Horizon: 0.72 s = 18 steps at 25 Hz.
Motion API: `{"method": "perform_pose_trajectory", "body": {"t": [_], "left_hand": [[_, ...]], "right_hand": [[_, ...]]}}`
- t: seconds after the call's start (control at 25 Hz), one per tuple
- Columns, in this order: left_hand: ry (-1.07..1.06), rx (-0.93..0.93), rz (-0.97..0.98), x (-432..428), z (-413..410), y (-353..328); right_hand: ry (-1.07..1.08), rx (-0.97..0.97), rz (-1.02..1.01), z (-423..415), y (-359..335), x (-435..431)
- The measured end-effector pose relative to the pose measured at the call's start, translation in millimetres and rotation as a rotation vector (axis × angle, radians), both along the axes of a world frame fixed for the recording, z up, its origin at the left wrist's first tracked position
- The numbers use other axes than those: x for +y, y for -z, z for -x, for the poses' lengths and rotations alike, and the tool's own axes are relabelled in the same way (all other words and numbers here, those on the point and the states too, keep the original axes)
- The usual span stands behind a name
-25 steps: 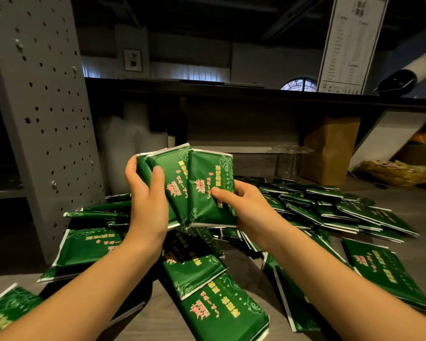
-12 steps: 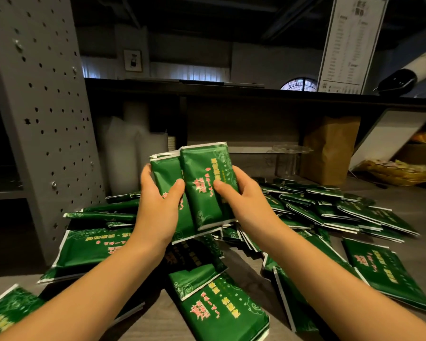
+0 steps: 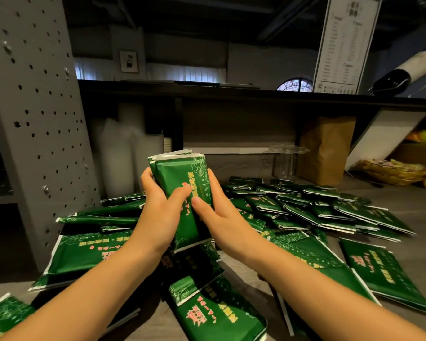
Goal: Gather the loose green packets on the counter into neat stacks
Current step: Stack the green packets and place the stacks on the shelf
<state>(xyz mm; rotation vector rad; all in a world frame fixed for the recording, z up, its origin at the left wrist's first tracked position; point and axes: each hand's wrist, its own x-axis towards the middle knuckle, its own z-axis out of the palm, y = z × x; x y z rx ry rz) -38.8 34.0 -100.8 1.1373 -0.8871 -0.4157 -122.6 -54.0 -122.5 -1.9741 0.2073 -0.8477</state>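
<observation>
Left hand (image 3: 158, 212) and right hand (image 3: 223, 219) squeeze a bundle of packets (image 3: 182, 173) upright above the counter (image 3: 403, 200).
Thumbs cover its front, so its count is unclear; loose packets (image 3: 303, 207) sprawl beneath, the nearest cut off. Brown bag (image 3: 327, 148) behind hides its contents.

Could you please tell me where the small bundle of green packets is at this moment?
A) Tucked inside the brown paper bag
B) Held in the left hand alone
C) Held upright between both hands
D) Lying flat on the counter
C: the bundle of green packets stands upright, with the left hand gripping its left edge and the right hand its right, above the loose packets.
</observation>
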Motion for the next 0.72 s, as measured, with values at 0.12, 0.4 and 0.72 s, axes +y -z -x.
{"method": "perform_pose_trajectory", "body": {"t": [0.12, 0.4, 0.72], "left_hand": [[-0.02, -0.038, -0.032, -2, -5, 1], [-0.027, -0.102, -0.069, 0, -3, 7], [-0.023, -0.008, -0.056, -3, -3, 6]], "right_hand": [[0.042, 0.086, 0.088, 17, -19, -16], [0.715, 0.802, 0.293, 64, -22, -103], [0.529, 0.754, 0.269, 62, -17, -97]]}}
